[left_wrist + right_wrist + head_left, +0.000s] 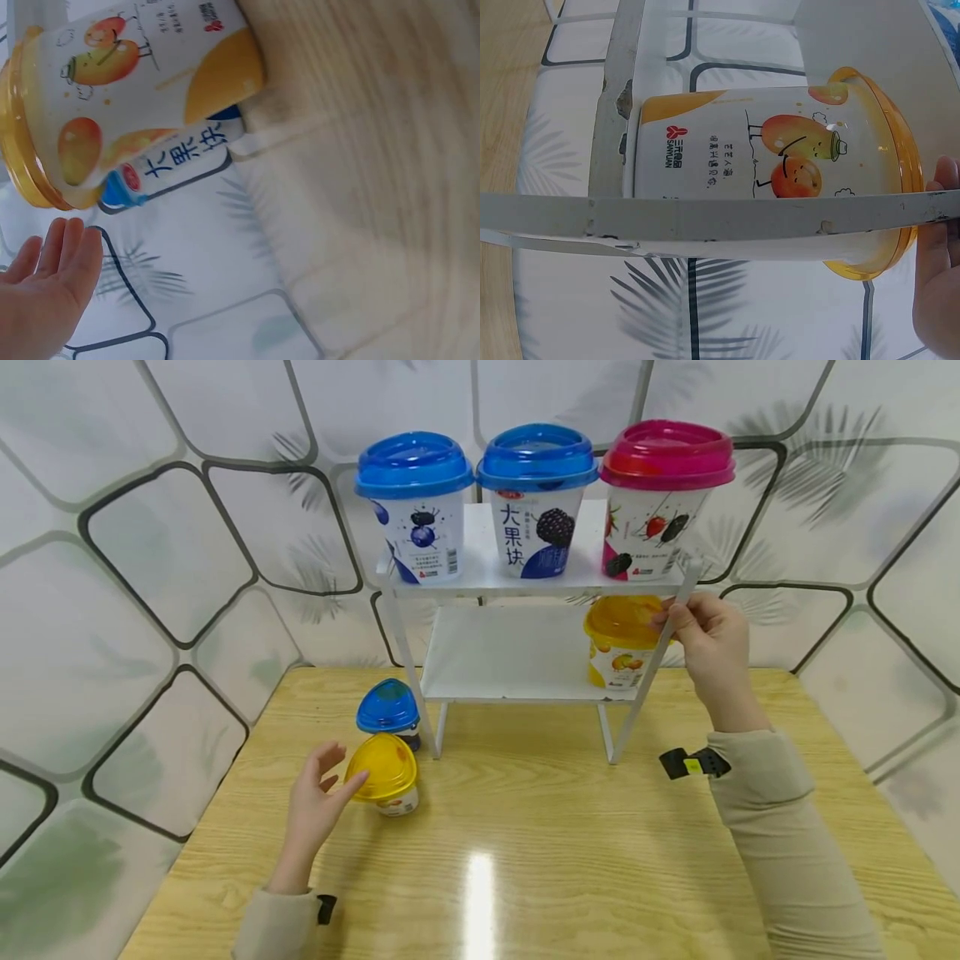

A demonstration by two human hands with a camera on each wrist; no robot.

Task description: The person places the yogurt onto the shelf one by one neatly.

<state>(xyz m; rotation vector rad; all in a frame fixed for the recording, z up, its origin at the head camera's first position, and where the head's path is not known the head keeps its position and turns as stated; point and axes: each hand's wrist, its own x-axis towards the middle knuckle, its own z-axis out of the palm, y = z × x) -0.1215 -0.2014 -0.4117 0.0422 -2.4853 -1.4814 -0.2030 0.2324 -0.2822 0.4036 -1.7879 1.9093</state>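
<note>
Two hands: right hand [716, 643], fingertips at the lid [622, 614] of a yellow cup [615, 664], right end of the lower shelf [502, 652], clamped or merely touching: cannot tell; left hand [318, 806], thumb and fingers apart beside a second yellow cup [386, 772] on the table [540, 835]. Likely light, smooth, slippery, easily dented; best held round the side, below the rim. Yellow cups, two; blue cups [415, 518], three; pink cup [660, 502], one; rack [407, 652], one.

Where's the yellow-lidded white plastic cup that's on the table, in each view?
Head: yellow-lidded white plastic cup left of centre, below mid-height, in front of a blue-lidded plastic cup.
Left wrist: upper left, large, appearing sideways.
Right wrist: not in it; the similar yellow-lidded cup there is on the white shelf.
Shared landmark: pale wall with dark outlines and leaf prints.
</note>
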